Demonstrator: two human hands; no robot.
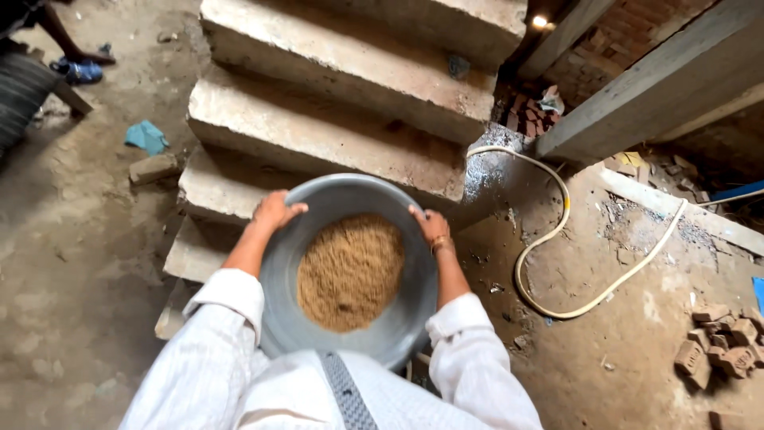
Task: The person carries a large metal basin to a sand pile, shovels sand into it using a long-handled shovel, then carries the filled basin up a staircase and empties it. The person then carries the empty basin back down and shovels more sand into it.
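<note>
1. Your left hand (276,212) grips the rim of the grey metal pan (348,271) at about 10 o'clock, fingers curled over the edge.
2. Your right hand (430,225) clasps the same rim at about 2 o'clock, with a bangle (440,244) on that wrist.
3. The pan sits between your white sleeves (227,310), held out in front of your chest, low in the middle of the view.
4. A heap of brown sand (349,271) fills the pan's middle, leaving a bare grey band all round.
5. The concrete steps (334,135) rise at 12 o'clock, just beyond the pan.
6. A pale hose (557,239) loops over the dirt floor at 3 o'clock.
7. Broken bricks (720,346) lie at 4 o'clock, well apart from you.
8. A blue scrap (146,136) lies at 10 o'clock, near a loose brick (153,168).
</note>
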